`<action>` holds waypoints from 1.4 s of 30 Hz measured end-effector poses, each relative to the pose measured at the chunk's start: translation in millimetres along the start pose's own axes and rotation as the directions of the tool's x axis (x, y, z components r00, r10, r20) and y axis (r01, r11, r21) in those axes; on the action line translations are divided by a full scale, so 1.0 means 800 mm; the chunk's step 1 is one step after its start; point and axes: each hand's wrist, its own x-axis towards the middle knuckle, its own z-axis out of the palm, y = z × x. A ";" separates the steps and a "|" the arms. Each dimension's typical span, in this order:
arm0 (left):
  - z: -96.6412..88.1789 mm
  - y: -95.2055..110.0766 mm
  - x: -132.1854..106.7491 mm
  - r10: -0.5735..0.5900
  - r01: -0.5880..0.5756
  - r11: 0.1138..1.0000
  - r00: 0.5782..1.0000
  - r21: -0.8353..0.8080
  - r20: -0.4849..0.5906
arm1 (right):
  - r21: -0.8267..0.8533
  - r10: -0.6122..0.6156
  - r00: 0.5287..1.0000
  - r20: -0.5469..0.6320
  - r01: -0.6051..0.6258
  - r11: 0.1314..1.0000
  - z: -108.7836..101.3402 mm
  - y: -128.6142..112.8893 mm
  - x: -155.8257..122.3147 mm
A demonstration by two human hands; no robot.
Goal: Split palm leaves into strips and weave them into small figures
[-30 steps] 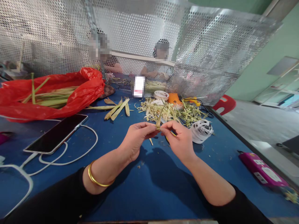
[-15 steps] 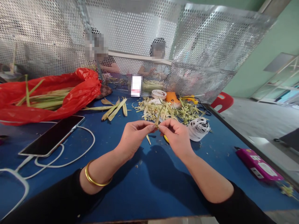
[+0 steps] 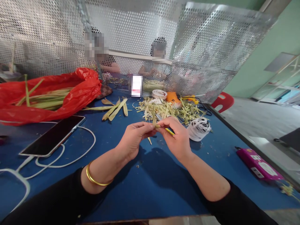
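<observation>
Between my fingertips I hold a small piece of pale green leaf strip point(image 3: 154, 120), its pointed end sticking up. My left hand point(image 3: 132, 137), with a gold bangle point(image 3: 93, 178) on the wrist, pinches it from the left. From the right, my right hand point(image 3: 175, 136) pinches the same piece with thumb and forefinger. Something with a yellow handle point(image 3: 169, 131) lies behind the right hand, mostly hidden. Beyond the hands spreads a heap of leaf scraps and small folded pieces point(image 3: 192, 114). How the strip is folded is too small to tell.
A red plastic bag point(image 3: 87, 87) of long leaves stands at the left, behind a phone point(image 3: 52, 137) with a white cable. Loose leaves point(image 3: 118, 109) lie mid-table. To the right are a white strip coil point(image 3: 199, 128) and a purple box point(image 3: 259, 164). A perforated screen point(image 3: 199, 47) closes the back; people sit behind it.
Both hands have shifted slightly, and the fingertips have come closer together around the leaf strip. The strip's tip has moved a little left and stands more upright.
</observation>
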 end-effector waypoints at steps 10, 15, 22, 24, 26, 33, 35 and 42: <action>0.001 -0.002 0.000 0.013 -0.013 1.000 1.000 -0.023 -0.027 | -0.093 -0.063 0.998 -0.022 0.060 0.994 -0.002 0.004 -0.004; 0.000 -0.004 0.001 0.125 -0.123 0.986 0.992 0.114 -0.015 | -0.060 0.009 0.999 -0.032 -0.010 0.998 -0.002 0.003 -0.004; -0.004 -0.005 0.001 0.290 -0.287 0.916 0.957 0.279 0.029 | 0.085 0.262 0.965 0.003 -0.261 0.962 0.000 0.000 -0.001; -0.005 -0.007 0.002 0.303 -0.301 0.907 0.952 0.294 0.040 | 0.160 0.337 0.941 0.038 -0.338 0.927 0.002 0.001 0.000; -0.006 -0.010 0.003 0.313 -0.312 0.898 0.948 0.309 0.049 | 0.240 0.406 0.911 0.068 -0.410 0.880 0.004 0.003 0.000; -0.006 -0.012 0.005 0.304 -0.302 0.883 0.951 0.358 0.053 | 0.390 0.510 0.854 0.106 -0.507 0.769 0.009 0.004 0.001; -0.006 -0.011 0.005 0.311 -0.308 0.870 0.949 0.386 0.056 | 0.433 0.515 0.847 0.132 -0.517 0.739 0.008 0.001 0.003; -0.006 0.000 0.004 0.268 -0.286 0.888 0.958 0.360 0.102 | 0.533 0.432 0.884 0.181 -0.457 0.712 0.003 -0.001 0.007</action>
